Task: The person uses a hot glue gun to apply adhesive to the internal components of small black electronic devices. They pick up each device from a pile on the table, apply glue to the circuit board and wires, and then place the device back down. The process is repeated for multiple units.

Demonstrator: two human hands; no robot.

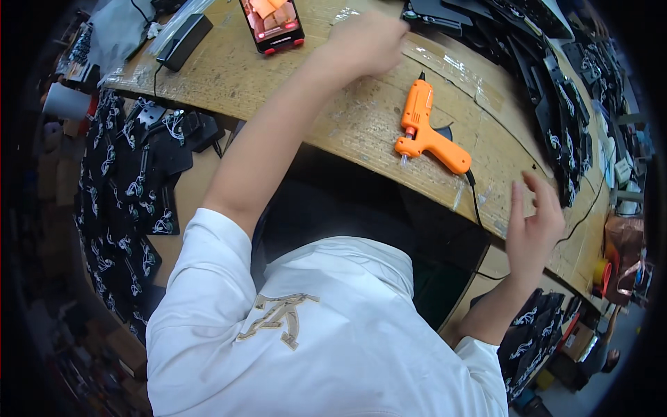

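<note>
My left hand (368, 43) reaches across to the far side of the worktable, close to the near end of a pile of flat black plastic parts (479, 24). Its fingers are blurred and partly hidden, so what they hold, if anything, does not show. An orange glue gun (420, 132) lies on the table between my hands, nozzle pointing away and black cord trailing off the near edge. By the table's right front edge, my right hand (535, 219) is raised with fingers apart and nothing in it. Nearest to it is a stack of black parts with white wires (566, 139).
A phone with a lit screen (272, 24) stands at the back of the cardboard-covered worktable (333, 132), beside a black box-shaped device (184, 42) with a cable. More wired black parts (132, 187) are piled at lower left. Another person (597, 354) is at far right.
</note>
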